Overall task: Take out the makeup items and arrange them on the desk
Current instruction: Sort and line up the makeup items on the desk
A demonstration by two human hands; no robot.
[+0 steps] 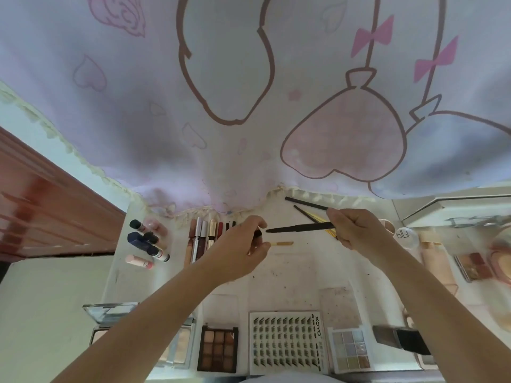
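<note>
One black pencil [300,227], lengthwise left-right (tip leftward)

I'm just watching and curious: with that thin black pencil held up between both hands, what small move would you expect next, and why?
Probably the right hand lays the black pencil on the desk beside the two dark pencils near the curtain's edge. It grips the pencil above the desk, tip towards the left hand, which holds a small item I can't identify. Other items already lie grouped by kind.
</note>
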